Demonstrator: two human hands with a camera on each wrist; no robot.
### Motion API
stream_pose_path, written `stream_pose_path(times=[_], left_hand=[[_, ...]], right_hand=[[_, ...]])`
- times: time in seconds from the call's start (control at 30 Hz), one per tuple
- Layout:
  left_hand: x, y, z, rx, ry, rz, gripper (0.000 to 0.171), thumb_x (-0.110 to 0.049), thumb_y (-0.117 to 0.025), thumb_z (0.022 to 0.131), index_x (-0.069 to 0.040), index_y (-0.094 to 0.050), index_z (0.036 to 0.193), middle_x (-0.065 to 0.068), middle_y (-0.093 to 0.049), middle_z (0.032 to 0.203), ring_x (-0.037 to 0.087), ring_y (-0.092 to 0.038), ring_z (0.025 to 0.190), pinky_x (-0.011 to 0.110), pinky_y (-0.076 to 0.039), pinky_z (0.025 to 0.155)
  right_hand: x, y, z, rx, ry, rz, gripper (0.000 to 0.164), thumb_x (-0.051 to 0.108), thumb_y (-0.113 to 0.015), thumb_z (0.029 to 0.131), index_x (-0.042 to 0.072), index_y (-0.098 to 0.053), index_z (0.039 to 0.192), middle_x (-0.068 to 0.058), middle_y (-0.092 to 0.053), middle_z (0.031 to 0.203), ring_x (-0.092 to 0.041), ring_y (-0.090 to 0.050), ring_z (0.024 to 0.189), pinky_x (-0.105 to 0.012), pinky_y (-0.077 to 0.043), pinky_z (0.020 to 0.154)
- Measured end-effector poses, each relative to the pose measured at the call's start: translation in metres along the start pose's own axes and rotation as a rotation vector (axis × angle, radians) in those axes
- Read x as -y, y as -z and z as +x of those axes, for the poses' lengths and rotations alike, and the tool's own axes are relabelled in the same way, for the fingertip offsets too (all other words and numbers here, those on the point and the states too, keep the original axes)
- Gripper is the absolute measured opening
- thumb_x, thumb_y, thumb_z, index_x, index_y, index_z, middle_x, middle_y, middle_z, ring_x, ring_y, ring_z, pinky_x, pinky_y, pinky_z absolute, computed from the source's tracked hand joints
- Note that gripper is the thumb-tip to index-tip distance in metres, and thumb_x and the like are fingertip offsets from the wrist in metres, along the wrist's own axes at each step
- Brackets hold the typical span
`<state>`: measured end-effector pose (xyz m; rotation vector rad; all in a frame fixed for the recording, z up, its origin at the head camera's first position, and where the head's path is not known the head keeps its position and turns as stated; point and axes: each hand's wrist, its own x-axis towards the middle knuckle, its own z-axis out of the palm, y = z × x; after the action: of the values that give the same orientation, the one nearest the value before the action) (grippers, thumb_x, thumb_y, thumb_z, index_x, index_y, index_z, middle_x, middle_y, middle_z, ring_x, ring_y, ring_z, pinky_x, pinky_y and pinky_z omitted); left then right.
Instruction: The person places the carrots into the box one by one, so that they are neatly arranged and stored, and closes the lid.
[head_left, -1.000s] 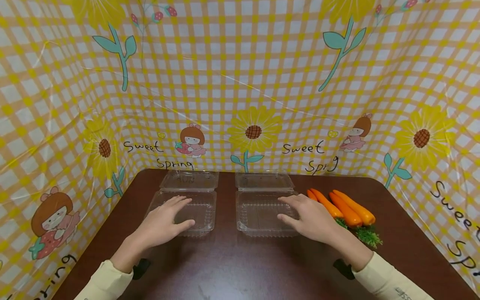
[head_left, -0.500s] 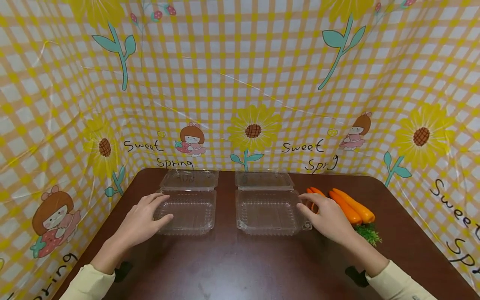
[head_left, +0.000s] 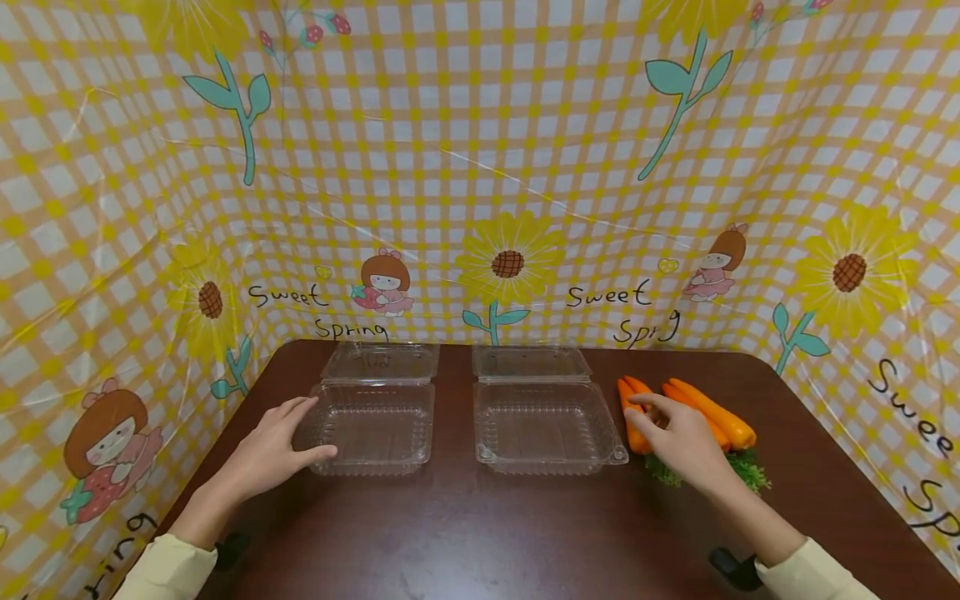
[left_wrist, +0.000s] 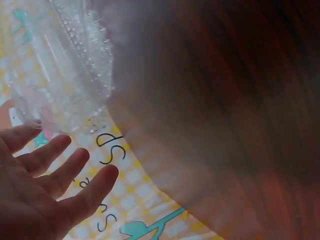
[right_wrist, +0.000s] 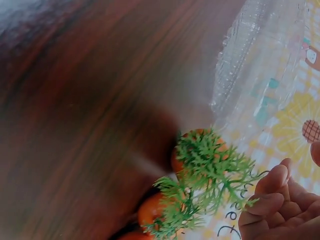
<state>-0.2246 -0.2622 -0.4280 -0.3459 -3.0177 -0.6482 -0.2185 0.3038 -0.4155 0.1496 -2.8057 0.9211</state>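
My left hand (head_left: 273,446) is at the left side of an opened clear plastic clamshell box (head_left: 378,425), fingers spread and holding nothing. In the left wrist view, the fingers of that hand (left_wrist: 55,175) are apart, close to the box's wall (left_wrist: 80,55). My right hand (head_left: 686,442) hovers over orange carrots (head_left: 636,433) with green leafy tops (head_left: 746,471), its fingers loosely bent. In the right wrist view, the bent fingers of the right hand (right_wrist: 280,205) appear beside the carrot greens (right_wrist: 215,165). Part of the carrots is hidden behind this hand.
A second opened clear clamshell box (head_left: 540,425) stands just left of the carrots. Both lids (head_left: 531,363) lie back toward the checked cloth wall (head_left: 420,167). The dark brown table (head_left: 465,533) extends in front of the boxes.
My right hand has moved right, from over the right-hand box to over the carrots. My left hand has drawn left, from over its box to beside it.
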Motion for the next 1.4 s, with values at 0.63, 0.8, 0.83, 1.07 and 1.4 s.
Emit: stream_pose_path(times=[0.63,0.8,0.83,1.07,1.4], left_hand=[[0.01,-0.002,0.001,0.033,-0.062,-0.078,0.099,-0.057,-0.074,0.085,-0.001,-0.033,0.156,0.022,-0.024,0.163,0.053,-0.024,0.145,0.074,-0.035,0.101],[0.012,-0.002,0.001,0.043,-0.07,-0.099,0.097,-0.055,-0.074,0.087,0.0,-0.034,0.155,0.022,-0.022,0.164,0.054,-0.024,0.144,0.074,-0.034,0.102],[0.013,-0.002,0.001,0.044,-0.072,-0.099,0.096,-0.055,-0.073,0.087,0.001,-0.034,0.155,0.022,-0.022,0.164,0.055,-0.024,0.144,0.074,-0.034,0.102],[0.013,-0.003,0.002,0.071,-0.068,-0.108,0.095,-0.055,-0.072,0.088,0.001,-0.034,0.155,0.023,-0.02,0.164,0.059,-0.021,0.143,0.077,-0.031,0.101],[0.014,-0.004,0.002,0.091,-0.063,-0.126,0.095,-0.054,-0.071,0.089,0.002,-0.032,0.155,0.023,-0.017,0.165,0.055,-0.021,0.146,0.075,-0.03,0.104]], right_hand=[[-0.014,-0.001,-0.003,0.034,-0.095,-0.033,0.06,0.049,-0.061,0.099,0.0,-0.063,0.132,-0.002,-0.054,0.068,-0.014,-0.044,0.053,-0.027,-0.035,0.049],[-0.02,-0.003,-0.002,0.024,-0.112,-0.077,0.055,0.042,-0.067,0.096,-0.002,-0.065,0.129,-0.001,-0.055,0.066,-0.017,-0.046,0.054,-0.029,-0.035,0.049],[-0.021,-0.003,-0.003,0.026,-0.121,-0.083,0.055,0.041,-0.068,0.095,-0.002,-0.065,0.129,-0.002,-0.055,0.065,-0.018,-0.047,0.054,-0.03,-0.036,0.049],[-0.028,-0.002,0.0,0.061,-0.156,-0.129,0.057,0.042,-0.069,0.094,-0.005,-0.066,0.126,-0.009,-0.072,0.084,-0.019,-0.056,0.064,-0.032,-0.039,0.057],[-0.033,-0.006,0.0,0.094,-0.146,-0.216,0.054,0.045,-0.073,0.089,-0.002,-0.072,0.115,-0.023,-0.072,0.103,-0.032,-0.065,0.08,-0.043,-0.05,0.068]])
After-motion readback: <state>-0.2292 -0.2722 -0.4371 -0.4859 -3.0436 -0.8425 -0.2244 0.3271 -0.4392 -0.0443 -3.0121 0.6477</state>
